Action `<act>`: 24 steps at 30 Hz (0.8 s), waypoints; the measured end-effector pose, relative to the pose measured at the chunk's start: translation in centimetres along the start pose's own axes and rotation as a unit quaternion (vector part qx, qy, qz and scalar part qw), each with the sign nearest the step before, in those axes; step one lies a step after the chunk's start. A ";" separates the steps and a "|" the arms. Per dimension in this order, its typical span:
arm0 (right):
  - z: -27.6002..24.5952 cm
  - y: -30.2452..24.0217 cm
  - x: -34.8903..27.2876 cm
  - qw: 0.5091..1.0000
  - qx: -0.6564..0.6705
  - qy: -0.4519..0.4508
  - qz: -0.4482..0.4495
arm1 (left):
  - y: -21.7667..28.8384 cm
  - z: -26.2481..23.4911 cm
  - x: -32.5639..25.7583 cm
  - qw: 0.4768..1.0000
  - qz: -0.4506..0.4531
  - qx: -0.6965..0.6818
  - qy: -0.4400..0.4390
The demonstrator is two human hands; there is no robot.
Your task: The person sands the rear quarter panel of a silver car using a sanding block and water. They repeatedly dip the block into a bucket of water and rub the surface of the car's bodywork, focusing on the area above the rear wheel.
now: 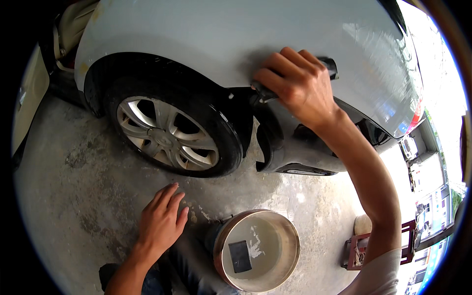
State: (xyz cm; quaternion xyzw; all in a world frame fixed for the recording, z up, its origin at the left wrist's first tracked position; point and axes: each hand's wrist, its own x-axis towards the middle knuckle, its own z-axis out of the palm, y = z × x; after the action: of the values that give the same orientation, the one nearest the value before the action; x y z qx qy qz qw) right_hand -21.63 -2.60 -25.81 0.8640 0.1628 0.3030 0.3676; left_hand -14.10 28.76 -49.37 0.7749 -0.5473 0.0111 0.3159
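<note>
My right fingers (284,65) grip a black block (328,68) against the grey rear fender (206,39), two o'clock from the alloy wheel (163,138); uneven pressure might scratch; left fingers (169,195) empty, loosely spread.

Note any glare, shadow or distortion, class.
In the head view, the outdoor background at right is partly washed out; in the head view, a dark patch, shadow or reflection, lies beside the right hand on the silver car panel; in the head view, fisheye distortion curves edges near the black rim.
</note>
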 end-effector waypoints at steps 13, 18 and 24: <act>-0.6 0.9 -1.5 0.998 -0.002 0.013 0.062 | -0.9 -0.2 -0.8 1.000 -0.019 -0.002 0.013; -0.7 0.7 -1.2 0.998 0.006 -0.010 0.060 | 0.2 0.1 0.4 1.000 0.001 0.009 -0.006; 0.3 -1.0 0.1 0.999 -0.001 0.019 0.028 | 0.4 0.8 0.3 1.000 0.003 -0.001 0.001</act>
State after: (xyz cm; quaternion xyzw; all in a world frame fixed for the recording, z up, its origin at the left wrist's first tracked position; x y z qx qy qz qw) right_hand -21.44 -2.04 -26.63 0.8620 0.1454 0.3295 0.3569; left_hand -14.59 28.05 -49.71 0.7732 -0.5490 0.0120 0.3170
